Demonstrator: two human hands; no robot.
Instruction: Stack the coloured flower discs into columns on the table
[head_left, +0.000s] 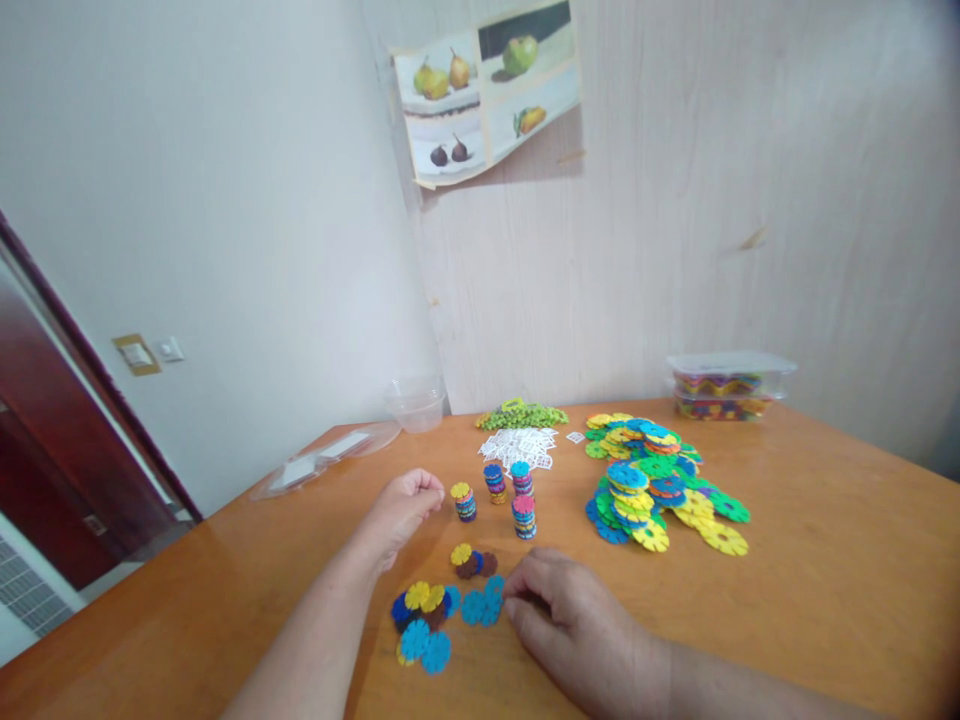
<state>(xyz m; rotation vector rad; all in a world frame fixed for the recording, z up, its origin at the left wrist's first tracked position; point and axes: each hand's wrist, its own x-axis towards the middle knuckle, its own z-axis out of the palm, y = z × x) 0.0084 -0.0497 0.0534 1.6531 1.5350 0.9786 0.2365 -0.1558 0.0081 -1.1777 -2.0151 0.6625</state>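
My left hand (pixel 409 510) is closed in a pinch just left of a short stack of flower-shaped plastic discs (pixel 463 503) with a yellow top. Nothing shows between its fingertips. My right hand (pixel 574 620) has thumb and forefinger drawn together at the edge of some loose blue flower discs (pixel 480 605); whether they grip one is hidden. Three more stacks stand close by: a dark-blue-topped stack (pixel 494 484), a light-blue-topped stack (pixel 523 478) and a pink-topped stack (pixel 524 518). Loose yellow and brown discs (pixel 466 562) lie before them, and a mixed pile of small discs (pixel 420 615) sits nearer me.
Large notched discs (pixel 652 490) are heaped at the right. Behind the stacks lie white plastic pieces (pixel 517 448) and green pieces (pixel 521 416). A clear tub (pixel 416 405) and clear lids (pixel 326 460) rest at back left; a filled clear box (pixel 727 385) stands back right.
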